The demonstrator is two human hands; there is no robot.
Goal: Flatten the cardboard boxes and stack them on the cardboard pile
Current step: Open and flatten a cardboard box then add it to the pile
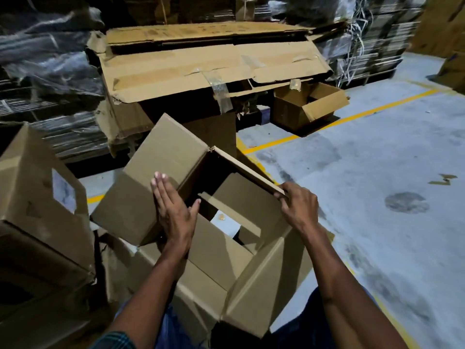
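Observation:
A brown cardboard box (161,177) stands open-ended in front of me, tilted, its near flaps spread out low. My left hand (173,210) lies flat with straight fingers against the box's left wall near the open edge. My right hand (299,205) grips the edge of the box's right wall, fingers curled over it. Through the open box I see loose inner flaps and a patch of floor. The cardboard pile (214,64), several flattened sheets with tape strips, sits behind the box at about waist height.
Another closed box with a white label (42,197) stands at my left. A small open box (309,104) sits on the floor right of the pile. Wrapped and strapped stacks (372,39) line the back. Grey floor with yellow lines (334,122) spreads to the right.

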